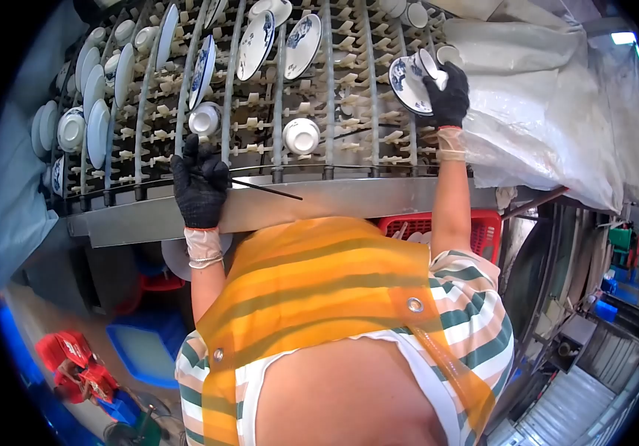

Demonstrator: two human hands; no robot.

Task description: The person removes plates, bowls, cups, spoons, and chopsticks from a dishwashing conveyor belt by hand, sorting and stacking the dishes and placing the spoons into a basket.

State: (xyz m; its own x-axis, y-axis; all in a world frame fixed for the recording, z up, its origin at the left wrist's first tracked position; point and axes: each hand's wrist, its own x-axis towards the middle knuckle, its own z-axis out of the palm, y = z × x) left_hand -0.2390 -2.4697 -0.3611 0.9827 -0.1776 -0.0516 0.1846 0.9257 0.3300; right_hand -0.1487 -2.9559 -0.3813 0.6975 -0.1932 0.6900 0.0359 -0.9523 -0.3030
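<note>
My left hand [200, 186], in a black glove, is curled around a thin dark stick [267, 189] at the conveyor's front edge. The stick points right across the metal ledge. Just above these fingers sits a small white bowl [204, 119]. My right hand [448, 97], also gloved in black, is closed at a small white cup [427, 62] on the conveyor's right side. Under it a blue-patterned plate [407, 85] leans, partly covered by the fingers. Another white cup [449, 55] is just behind that hand. Its exact finger contact is partly hidden.
The pegged conveyor [349, 104] carries patterned plates [303, 46], an upturned bowl [302, 136] and several dishes at left. A metal ledge [334, 195] runs along its front. Plastic sheeting [535, 104] hangs at right. A red basket [487, 230] sits beneath the ledge.
</note>
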